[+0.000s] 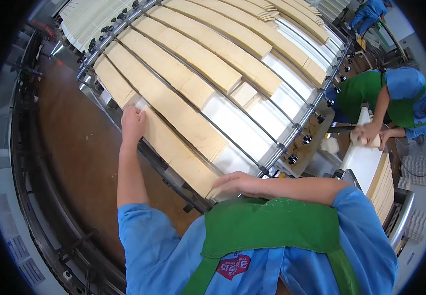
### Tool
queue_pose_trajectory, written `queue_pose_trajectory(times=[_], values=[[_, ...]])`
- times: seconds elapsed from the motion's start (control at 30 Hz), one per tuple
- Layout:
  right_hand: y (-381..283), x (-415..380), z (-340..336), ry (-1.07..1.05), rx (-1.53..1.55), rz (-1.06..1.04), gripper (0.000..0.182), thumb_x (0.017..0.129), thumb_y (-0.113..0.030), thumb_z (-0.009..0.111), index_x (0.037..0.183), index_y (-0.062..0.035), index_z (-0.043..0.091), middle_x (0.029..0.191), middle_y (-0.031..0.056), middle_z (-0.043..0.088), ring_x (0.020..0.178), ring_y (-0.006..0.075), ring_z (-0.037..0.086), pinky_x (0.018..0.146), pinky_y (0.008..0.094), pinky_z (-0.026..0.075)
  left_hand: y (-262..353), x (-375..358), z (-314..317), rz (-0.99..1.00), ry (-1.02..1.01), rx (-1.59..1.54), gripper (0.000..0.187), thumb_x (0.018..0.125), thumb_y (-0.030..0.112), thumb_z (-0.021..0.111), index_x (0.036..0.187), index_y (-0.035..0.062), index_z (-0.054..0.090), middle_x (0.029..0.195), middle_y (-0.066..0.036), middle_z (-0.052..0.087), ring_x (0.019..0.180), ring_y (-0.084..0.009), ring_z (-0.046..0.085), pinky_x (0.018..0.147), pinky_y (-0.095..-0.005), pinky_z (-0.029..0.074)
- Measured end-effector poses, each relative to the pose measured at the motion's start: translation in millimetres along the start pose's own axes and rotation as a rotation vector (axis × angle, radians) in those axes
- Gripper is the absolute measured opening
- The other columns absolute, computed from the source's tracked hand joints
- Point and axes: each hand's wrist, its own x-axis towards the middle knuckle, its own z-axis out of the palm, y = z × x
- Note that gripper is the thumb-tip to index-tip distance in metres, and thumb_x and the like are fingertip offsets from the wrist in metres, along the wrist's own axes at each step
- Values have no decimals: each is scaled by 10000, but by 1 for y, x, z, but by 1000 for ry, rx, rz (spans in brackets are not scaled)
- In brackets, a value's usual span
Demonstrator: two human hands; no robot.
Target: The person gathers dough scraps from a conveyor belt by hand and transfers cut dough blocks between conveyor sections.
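A long row of pale yellow, bread-like slabs (173, 157) lies in the nearest lane of a white conveyor belt (240, 128). At the row's left end is my left hand (133, 123), fingers curled over the edge beside a small gap. My right hand (240, 184) presses on the opposite end, its fingers together and partly hidden underneath. Between them the two hands hold the row from both ends. More slabs (171, 101) of the same kind fill the neighbouring lanes, divided by thin metal rods.
A metal rail with black knobs (293, 159) crosses the belt's right side. Beyond it, a co-worker (385, 98) in a green apron handles pale pieces above a narrow white belt (358, 162). Another person (368, 14) is at the upper right. Brown floor (80, 132) lies left.
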Motion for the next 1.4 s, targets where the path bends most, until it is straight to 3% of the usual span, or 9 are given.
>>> queue_pose_trajectory(times=[0.1,0.23,0.33,0.57,0.6,0.8,0.9,1.03,1.4], values=[[2,8,-1,-3,24,-23,339,885,-129,608,1203,-12,624,1088,50,636,925,102,575,824,232,461,-4,1,-1,-73,36,10,259,813,202,648,970,4,588,1067,-198,622,1067,-373,559,907,-420,432],[-10,37,10,-2,-383,-255,443,852,-151,624,1274,-21,578,1149,108,606,995,186,563,895,302,452,12,0,-1,-364,237,-158,305,785,205,686,990,-4,601,1050,-172,625,1047,-346,563,930,-413,423],[-14,53,20,5,-674,-264,531,840,-193,641,1333,-35,526,1249,161,553,1082,254,543,945,347,433,47,-6,-4,-313,372,-202,260,790,154,693,983,1,610,1016,-159,631,998,-326,582,913,-402,437],[-1,-9,-41,-75,-409,-182,311,903,-186,631,1184,-54,648,1150,79,657,1116,152,574,987,304,436,157,-62,12,-84,25,-650,85,888,66,616,910,-13,637,896,-88,651,852,-166,595,809,-292,467],[10,-26,-52,-17,-220,-309,225,888,-209,659,1053,-69,719,928,-12,695,787,54,562,693,226,472,176,-73,11,-47,-24,-681,81,888,61,613,908,-14,638,885,-87,652,837,-167,596,796,-295,473],[63,-144,-144,425,174,-543,286,896,-297,625,744,-62,683,688,10,624,540,83,504,533,214,405,264,-118,23,71,-177,-826,68,890,42,603,886,-12,643,851,-76,656,787,-153,597,746,-272,482],[120,-179,-187,720,412,-694,220,910,-254,617,908,-41,675,805,49,667,639,113,594,582,234,444,281,-116,32,121,-242,-838,69,894,48,608,885,-10,644,841,-67,654,763,-139,588,726,-261,478],[176,-212,-196,787,579,-691,297,946,-251,587,1165,-53,566,994,71,665,850,167,657,694,276,491,301,-99,41,177,-295,-838,75,902,58,609,885,-6,644,839,-63,655,746,-124,577,703,-254,471],[238,-291,-239,1058,701,-862,164,927,-141,596,1041,-27,624,863,72,678,723,121,628,667,253,509,455,-113,96,359,-546,-851,98,932,89,590,926,-2,629,861,-48,662,770,-91,597,719,-234,480]])
